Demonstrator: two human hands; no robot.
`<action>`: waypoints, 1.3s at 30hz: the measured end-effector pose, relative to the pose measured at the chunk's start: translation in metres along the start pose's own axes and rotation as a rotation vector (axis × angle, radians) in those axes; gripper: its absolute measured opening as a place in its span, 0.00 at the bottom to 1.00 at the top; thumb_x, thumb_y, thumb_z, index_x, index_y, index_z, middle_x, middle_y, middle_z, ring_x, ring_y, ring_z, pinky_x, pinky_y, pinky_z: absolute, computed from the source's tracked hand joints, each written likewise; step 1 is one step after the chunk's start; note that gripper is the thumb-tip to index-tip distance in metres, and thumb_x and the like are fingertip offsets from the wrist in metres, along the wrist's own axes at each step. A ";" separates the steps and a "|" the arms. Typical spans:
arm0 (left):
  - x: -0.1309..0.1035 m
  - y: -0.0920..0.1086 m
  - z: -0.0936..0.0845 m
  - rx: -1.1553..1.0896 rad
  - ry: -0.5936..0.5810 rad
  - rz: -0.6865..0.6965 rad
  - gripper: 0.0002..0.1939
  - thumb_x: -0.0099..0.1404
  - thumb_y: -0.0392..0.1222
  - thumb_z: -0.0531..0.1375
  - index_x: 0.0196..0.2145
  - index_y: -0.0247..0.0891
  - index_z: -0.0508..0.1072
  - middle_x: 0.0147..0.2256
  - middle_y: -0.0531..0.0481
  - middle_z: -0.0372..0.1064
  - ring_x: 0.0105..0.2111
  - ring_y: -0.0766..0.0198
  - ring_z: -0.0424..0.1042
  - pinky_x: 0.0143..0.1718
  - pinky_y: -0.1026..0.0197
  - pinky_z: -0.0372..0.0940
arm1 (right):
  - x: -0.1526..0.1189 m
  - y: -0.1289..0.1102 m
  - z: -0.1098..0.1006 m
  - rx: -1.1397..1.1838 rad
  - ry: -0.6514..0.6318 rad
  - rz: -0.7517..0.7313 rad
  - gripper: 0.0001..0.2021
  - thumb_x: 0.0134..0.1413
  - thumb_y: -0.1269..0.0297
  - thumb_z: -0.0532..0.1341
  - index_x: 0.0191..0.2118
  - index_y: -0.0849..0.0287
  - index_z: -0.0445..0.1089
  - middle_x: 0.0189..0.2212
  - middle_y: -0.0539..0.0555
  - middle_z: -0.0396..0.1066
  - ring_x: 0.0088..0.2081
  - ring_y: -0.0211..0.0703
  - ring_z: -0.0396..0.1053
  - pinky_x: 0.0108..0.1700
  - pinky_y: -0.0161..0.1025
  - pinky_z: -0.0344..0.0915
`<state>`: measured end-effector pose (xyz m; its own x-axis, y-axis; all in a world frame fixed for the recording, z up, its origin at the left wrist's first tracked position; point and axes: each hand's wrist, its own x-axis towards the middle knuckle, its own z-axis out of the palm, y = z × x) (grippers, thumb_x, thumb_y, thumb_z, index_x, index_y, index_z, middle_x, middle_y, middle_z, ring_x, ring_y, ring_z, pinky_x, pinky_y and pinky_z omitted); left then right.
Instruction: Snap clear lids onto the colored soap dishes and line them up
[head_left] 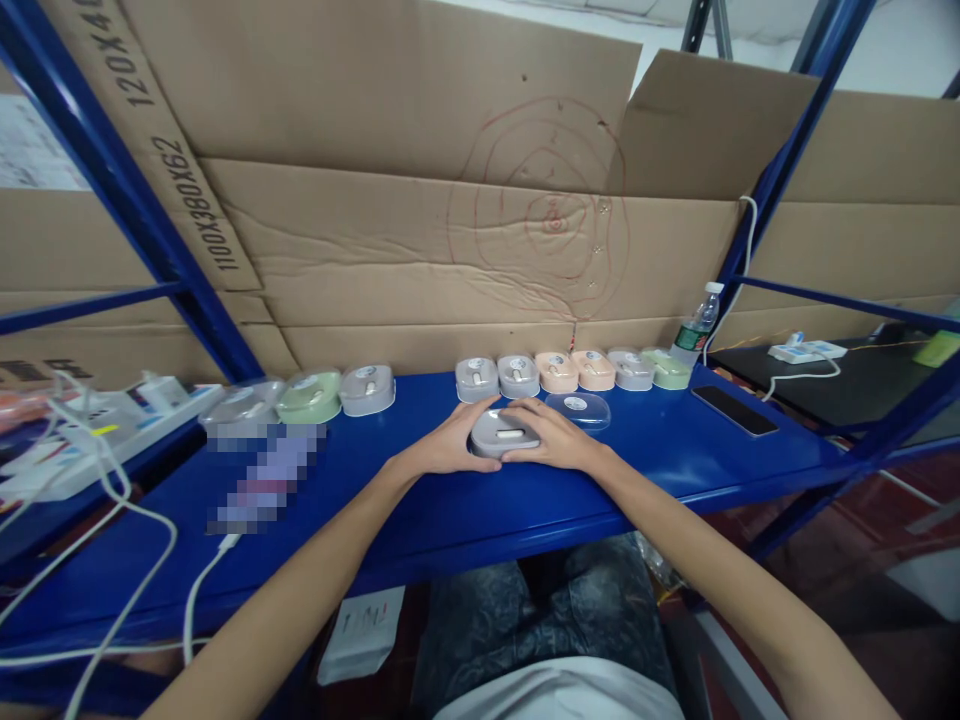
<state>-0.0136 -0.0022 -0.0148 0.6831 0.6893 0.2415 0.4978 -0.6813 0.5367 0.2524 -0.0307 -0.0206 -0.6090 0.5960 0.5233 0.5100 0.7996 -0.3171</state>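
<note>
At the middle of the blue shelf, a small grey rounded box (505,432) with a white bar set in its top sits between my hands. My left hand (455,440) wraps round its left side, thumb along the front. From the right, my right hand (553,436) grips the box with its thumb at the front and fingers over the back edge. A clear plastic lid (579,408) with a round white sticker lies just behind my right hand. Further back stands a row of closed boxes: grey (477,380), peach (556,372) and green (670,369).
Left of centre stand more lidded boxes, a grey one (367,390) and a green one (308,396). A blurred device (270,480) with a white cable lies at left. A black phone (734,410) and a water bottle (699,325) are at right. Cardboard (360,240) walls the back.
</note>
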 end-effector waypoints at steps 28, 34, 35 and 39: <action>-0.001 0.006 -0.007 -0.037 0.038 -0.040 0.65 0.52 0.62 0.77 0.77 0.42 0.50 0.72 0.31 0.56 0.70 0.31 0.59 0.70 0.30 0.55 | 0.001 0.004 -0.005 0.119 0.281 0.089 0.18 0.71 0.47 0.63 0.58 0.50 0.73 0.55 0.58 0.74 0.59 0.56 0.72 0.64 0.57 0.68; -0.003 0.009 -0.007 0.005 0.021 -0.068 0.67 0.54 0.62 0.77 0.78 0.40 0.47 0.74 0.28 0.50 0.73 0.30 0.54 0.72 0.31 0.52 | 0.000 -0.001 -0.005 0.100 0.213 0.061 0.22 0.67 0.47 0.67 0.59 0.51 0.71 0.56 0.59 0.73 0.60 0.57 0.72 0.64 0.58 0.69; -0.003 0.009 -0.007 0.009 0.019 -0.070 0.67 0.54 0.62 0.77 0.78 0.39 0.47 0.75 0.28 0.50 0.73 0.30 0.54 0.72 0.32 0.52 | 0.000 -0.001 -0.005 0.101 0.205 0.058 0.22 0.66 0.47 0.68 0.59 0.51 0.71 0.56 0.59 0.72 0.60 0.57 0.72 0.64 0.58 0.69; -0.002 0.008 -0.006 0.018 0.018 -0.077 0.66 0.54 0.63 0.76 0.78 0.39 0.48 0.75 0.30 0.49 0.74 0.30 0.52 0.73 0.32 0.50 | 0.001 -0.002 -0.004 0.119 0.174 0.039 0.27 0.60 0.46 0.72 0.60 0.50 0.71 0.56 0.59 0.72 0.59 0.57 0.73 0.64 0.58 0.70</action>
<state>-0.0145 -0.0078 -0.0063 0.6325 0.7443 0.2146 0.5581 -0.6300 0.5400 0.2533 -0.0326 -0.0162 -0.4706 0.6133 0.6343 0.4495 0.7853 -0.4258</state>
